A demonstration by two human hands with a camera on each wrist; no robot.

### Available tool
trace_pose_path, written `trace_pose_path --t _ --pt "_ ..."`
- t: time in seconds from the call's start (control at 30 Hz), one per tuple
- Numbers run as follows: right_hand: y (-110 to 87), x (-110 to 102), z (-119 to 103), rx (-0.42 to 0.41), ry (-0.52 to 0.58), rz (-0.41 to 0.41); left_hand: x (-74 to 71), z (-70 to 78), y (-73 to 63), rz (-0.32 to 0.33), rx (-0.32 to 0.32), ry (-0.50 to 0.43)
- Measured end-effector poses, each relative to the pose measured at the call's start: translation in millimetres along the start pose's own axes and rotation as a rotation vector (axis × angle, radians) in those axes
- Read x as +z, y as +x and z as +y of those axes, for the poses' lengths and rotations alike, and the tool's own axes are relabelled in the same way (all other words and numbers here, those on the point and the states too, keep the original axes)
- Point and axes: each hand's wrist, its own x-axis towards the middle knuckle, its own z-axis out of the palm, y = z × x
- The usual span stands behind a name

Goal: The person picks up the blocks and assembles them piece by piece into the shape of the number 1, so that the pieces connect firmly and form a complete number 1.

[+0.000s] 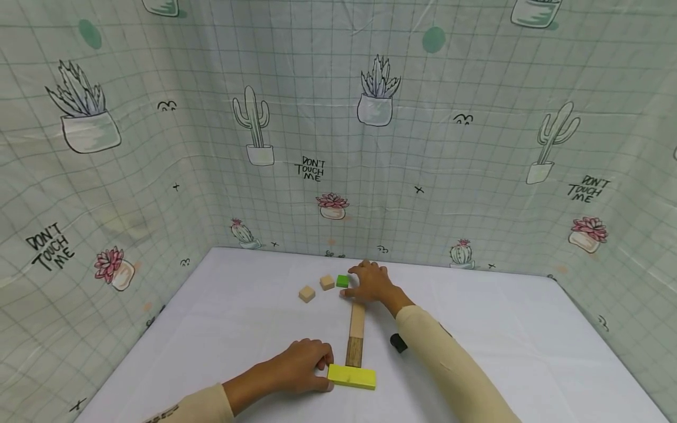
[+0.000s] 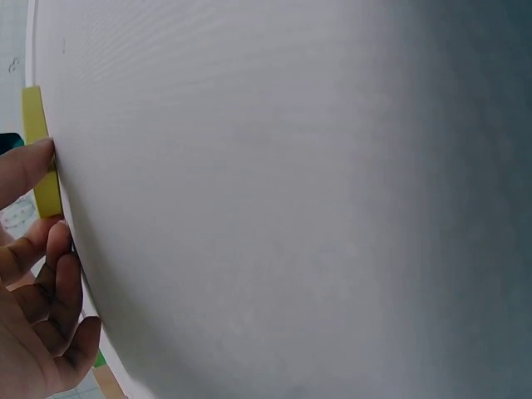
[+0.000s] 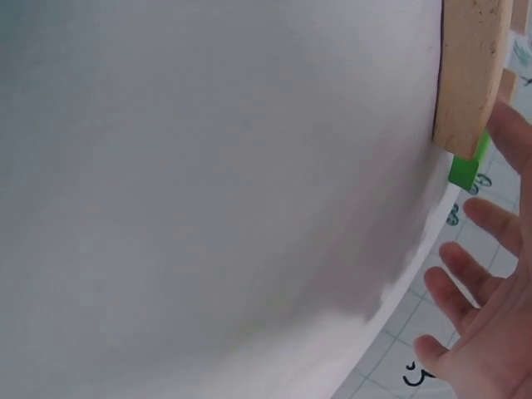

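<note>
A yellow block [image 1: 351,376] lies crosswise near the front of the table. My left hand [image 1: 301,365] pinches its left end, thumb on the near side and index finger at the far corner; in the left wrist view the thumb overlaps the yellow block [image 2: 41,187]. Behind it, a darker wooden block [image 1: 354,351] and a light wooden block [image 1: 357,320] form a line running away from me. My right hand [image 1: 372,282] is over the far end of that line, fingers spread and holding nothing. Between its thumb and index finger, a small green cube [image 1: 342,281] sits just to the left.
Two small light wooden cubes [image 1: 327,282] [image 1: 307,294] lie left of the green one. A small black object [image 1: 398,342] rests beside my right forearm. The white table [image 1: 508,329] ends at a cactus-print cloth [image 1: 423,147] behind and at the sides.
</note>
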Motion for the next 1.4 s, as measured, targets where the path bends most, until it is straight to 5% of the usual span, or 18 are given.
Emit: trace_pose_path --t 1.4 --pt "5.1 2.1 -4.6 -0.003 0.016 -0.002 1.2 -1.4 0.2 0.01 -0.004 0.012"
